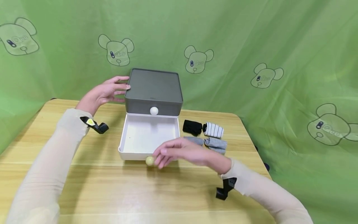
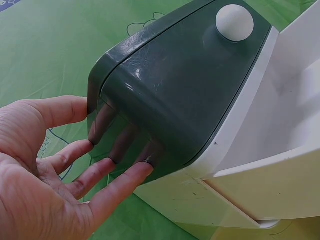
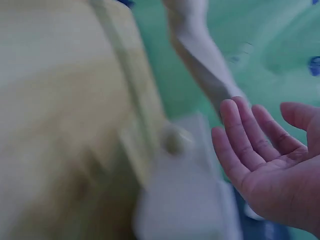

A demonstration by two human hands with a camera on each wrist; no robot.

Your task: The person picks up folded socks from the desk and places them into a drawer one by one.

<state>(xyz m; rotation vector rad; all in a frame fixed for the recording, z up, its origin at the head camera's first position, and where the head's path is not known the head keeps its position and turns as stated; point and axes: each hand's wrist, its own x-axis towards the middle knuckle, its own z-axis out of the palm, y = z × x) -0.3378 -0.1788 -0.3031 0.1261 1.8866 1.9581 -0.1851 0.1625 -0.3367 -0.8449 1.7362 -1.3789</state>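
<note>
Well, the gray box (image 1: pixel 153 85) sat near the back edge of the table (image 1: pixel 112 193), and its white bottom drawer (image 1: pixel 145 133) stood open toward the front edge. The left hand (image 1: pixel 104 91) touched the box's left side, its fingers spread apart. Just past the right hand's (image 1: pixel 184 151) fingertips was the drawer's pale yellow knob (image 1: pixel 149 161) (those fingers were loose, a bit bent, with the thumb apart). Small folded cloths (image 1: pixel 213 130) lay right of the drawer, toward the table's right edge.
</note>
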